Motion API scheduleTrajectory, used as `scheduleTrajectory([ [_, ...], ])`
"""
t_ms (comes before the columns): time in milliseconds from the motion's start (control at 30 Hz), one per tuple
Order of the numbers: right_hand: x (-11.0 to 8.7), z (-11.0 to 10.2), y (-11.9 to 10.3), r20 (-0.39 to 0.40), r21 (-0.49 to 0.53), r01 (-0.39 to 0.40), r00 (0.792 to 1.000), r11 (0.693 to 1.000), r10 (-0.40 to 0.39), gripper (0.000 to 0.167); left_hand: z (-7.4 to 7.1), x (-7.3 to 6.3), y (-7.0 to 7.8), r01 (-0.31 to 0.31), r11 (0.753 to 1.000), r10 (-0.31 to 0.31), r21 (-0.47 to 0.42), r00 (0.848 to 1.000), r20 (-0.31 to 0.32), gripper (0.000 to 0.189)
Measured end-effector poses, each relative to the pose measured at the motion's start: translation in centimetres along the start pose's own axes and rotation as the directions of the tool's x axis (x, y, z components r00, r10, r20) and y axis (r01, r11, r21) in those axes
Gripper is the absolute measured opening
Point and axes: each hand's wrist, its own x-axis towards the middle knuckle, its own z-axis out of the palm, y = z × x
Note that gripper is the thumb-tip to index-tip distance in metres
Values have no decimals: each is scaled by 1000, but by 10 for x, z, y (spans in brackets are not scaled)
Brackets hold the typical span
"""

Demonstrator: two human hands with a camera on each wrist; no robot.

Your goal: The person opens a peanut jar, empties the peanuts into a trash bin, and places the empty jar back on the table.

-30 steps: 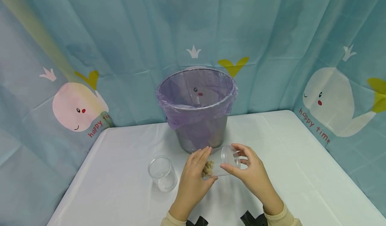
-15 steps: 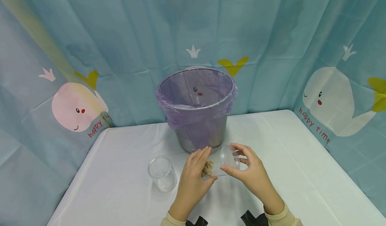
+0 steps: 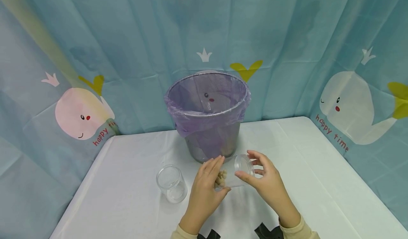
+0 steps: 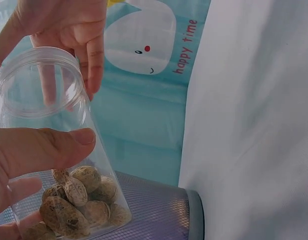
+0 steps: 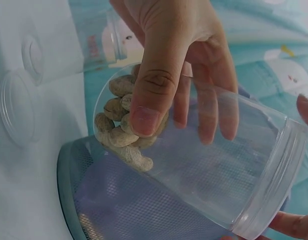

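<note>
A clear plastic jar (image 3: 232, 173) lies tilted on its side in the air between the two hands, in front of the wastebasket. Several peanuts in shells (image 4: 76, 200) are heaped at its base end. My left hand (image 3: 205, 187) grips that base end, the thumb on one side and the fingers on the other. At the ringed mouth end, my right hand (image 3: 264, 175) holds the rim (image 5: 271, 180) between thumb and fingers. Whether a clear lid covers the mouth is hard to tell.
A second clear jar (image 3: 172, 184) stands upright on the white table (image 3: 127, 189), left of the hands. A clear round disc (image 5: 16, 107) lies on the tabletop in the right wrist view. Behind the hands stands a mesh wastebasket (image 3: 210, 136) with a purple liner. Printed curtains (image 3: 143, 37) hang around the table.
Both hands and the jar have shifted very slightly to the right. The grips look the same, and the peanuts stay at the base end.
</note>
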Motion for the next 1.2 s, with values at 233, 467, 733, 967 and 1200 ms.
scheduleTrajectory([
  [233, 0, -1, -3, 28, 5, -62, 998, 998, 62, 66, 0, 0, 0, -10, 1000, 10, 3, 1000, 0, 97],
  [467, -1, -2, -1, 42, 17, -29, 999, 999, 29, 69, 0, 0, 0, 2, 1000, -2, -2, 1000, 6, 99],
  [733, -1, -2, 1, 37, 34, 43, 998, 998, -44, 67, -1, 0, 0, 4, 1000, -4, 8, 1000, 10, 99],
  [967, 0, -2, 2, 31, 30, 50, 998, 998, -51, 72, -1, 0, 0, 7, 1000, -7, 3, 1000, 10, 100],
  [1200, 0, -2, 1, 2, 13, 35, 999, 999, -35, 73, 0, 0, -1, -7, 1000, 7, -10, 1000, -1, 98],
])
